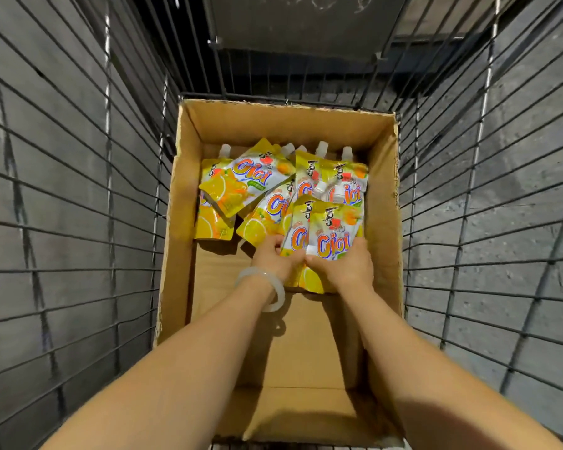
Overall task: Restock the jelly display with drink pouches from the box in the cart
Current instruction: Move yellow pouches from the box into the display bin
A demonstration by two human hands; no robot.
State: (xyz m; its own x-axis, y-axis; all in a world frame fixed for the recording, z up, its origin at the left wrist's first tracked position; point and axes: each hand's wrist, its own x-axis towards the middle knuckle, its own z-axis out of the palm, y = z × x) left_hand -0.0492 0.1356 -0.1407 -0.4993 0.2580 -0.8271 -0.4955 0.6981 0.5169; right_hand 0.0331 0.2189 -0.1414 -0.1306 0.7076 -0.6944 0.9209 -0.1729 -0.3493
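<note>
Right, both arms are down inside the cardboard box (182,222) that sits in the wire cart (78,190). The left hand (271,254) and the right hand (345,264) are side by side, fingers curled around a small stack of yellow Cici drink pouches (329,235), gripping it at its lower half, thumbs nearly meeting in the middle. The left wrist wears a pale bangle (267,289). Behind the held stack, more orange-flavour pouches (241,183) lie jumbled against the far wall of the box, white spouts pointing away. The near half of the box floor is bare cardboard. Grey floor shows through the cart's bars.
</note>
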